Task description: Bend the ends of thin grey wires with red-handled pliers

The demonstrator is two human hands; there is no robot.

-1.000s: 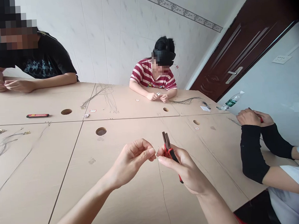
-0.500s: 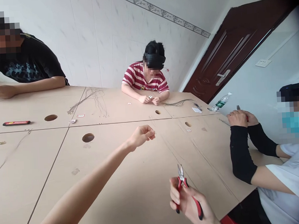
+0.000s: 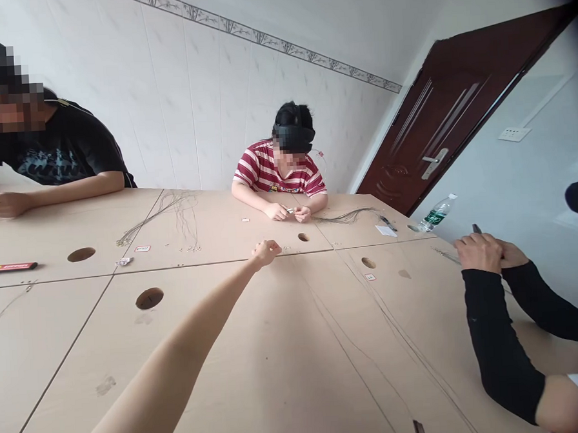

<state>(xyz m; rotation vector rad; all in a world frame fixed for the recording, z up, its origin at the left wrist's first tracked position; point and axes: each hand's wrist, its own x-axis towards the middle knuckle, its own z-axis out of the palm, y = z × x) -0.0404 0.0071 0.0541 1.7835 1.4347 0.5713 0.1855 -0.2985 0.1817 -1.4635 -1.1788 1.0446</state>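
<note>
A white-tiled room with a dark brown door [image 3: 440,137] at the far right holds a large pale wooden table [image 3: 258,373], made of panels butted together, with several people seated round it. The camera wearer's left hand [image 3: 266,251] is stretched far out over the middle of the table at the end of a bare, straight arm. Its fingers [image 3: 271,246] are curled shut into a loose fist with the tips pinched together, and whether anything fine is caught between them is too small to tell. The right hand is out of view. A thin wire [image 3: 347,344] lies flat on the table to the right of the fingers and on the wearer's side of them. Its long axis runs diagonally from near the fist back toward the wearer's right, and the left hand is the one nearer to it. Just right of the fingers is a small round hole [image 3: 303,237] in the tabletop, and a larger hole [image 3: 149,298] sits well to their left. Beyond the fingers, a person in a red-striped shirt [image 3: 277,168] has both hands close together, with a loose bundle of wires [image 3: 347,216] beside them. Further left of the fingers lie another wire bundle [image 3: 172,209] and, behind it, a person in a black shirt [image 3: 67,150]. Well to the right, another person's black-sleeved arms [image 3: 499,335] rest on the table, with a water bottle [image 3: 437,212] beyond them.
</note>
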